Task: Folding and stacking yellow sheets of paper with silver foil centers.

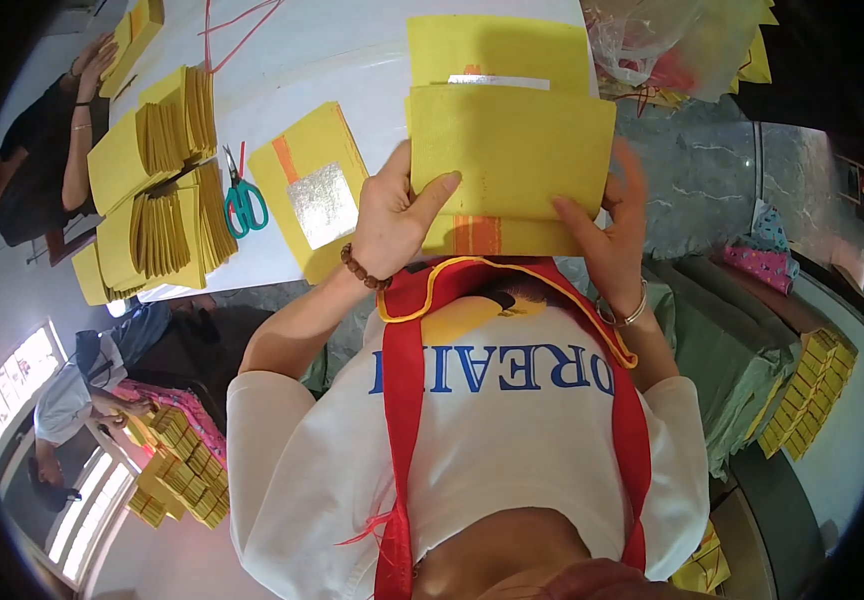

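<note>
Near the table's front edge, both hands hold a folded yellow joss paper [512, 150] by its sides. My left hand [399, 210] pinches the left edge, thumb lying on the front. My right hand [614, 225] has its thumb on the lower right corner; its other fingers, slightly blurred, curl behind the right edge. An orange printed band shows on the paper below the fold. Behind it lies another yellow sheet [497, 45] with a strip of silver foil in view. Left of my left hand sits a stack of yellow joss paper [297, 165] with a silver foil square and an orange band.
Teal-handled scissors [244, 205] lie on the white table [292, 60] beside bundles of folded yellow paper [162, 225]. Red string [237, 35] is at the far left, a clear plastic bag [652, 40] at the far right. Co-workers [47, 160] handle yellow paper at left. Wrapped green bales [722, 350] stand right.
</note>
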Tool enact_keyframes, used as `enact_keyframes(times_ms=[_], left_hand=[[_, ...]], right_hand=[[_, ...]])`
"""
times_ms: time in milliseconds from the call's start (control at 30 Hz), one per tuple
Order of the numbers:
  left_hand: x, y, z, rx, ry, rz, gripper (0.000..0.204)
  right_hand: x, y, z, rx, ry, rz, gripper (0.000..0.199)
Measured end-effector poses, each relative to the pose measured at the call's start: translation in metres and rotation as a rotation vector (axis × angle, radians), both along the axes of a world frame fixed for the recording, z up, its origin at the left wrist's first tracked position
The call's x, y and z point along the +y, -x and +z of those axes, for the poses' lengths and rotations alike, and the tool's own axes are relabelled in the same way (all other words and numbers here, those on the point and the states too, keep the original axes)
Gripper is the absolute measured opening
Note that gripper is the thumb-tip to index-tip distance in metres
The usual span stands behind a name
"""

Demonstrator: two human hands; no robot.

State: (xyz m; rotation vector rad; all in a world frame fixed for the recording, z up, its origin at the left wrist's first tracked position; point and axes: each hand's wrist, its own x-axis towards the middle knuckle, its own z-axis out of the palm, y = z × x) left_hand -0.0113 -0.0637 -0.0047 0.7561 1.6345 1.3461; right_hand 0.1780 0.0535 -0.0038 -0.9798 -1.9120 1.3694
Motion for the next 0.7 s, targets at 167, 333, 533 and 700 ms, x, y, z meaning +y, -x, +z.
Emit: enact_keyframes(times_ms=[167,333,533,700], left_hand=[[0.003,-0.002,0.0,-0.061,-0.019,0.069,0.053],[0.006,-0.006,-0.001,-0.072,-0.118,0.134,0.064],[0.009,0.001,0.007,-0.129,-0.046,0.084,0.064],[0.009,0.005,0.004,-0.172,-0.085,0.078,0.064]], right_hand=[[0.008,0.002,0.007,-0.12,-0.028,0.097,0.031],[0.01,0.004,0.006,-0.115,0.044,0.074,0.031],[0.014,0.007,0.005,-0.223,0.164,0.077,0.031],[0.016,0.009,0.003,-0.209,0.2,0.076,0.032]])
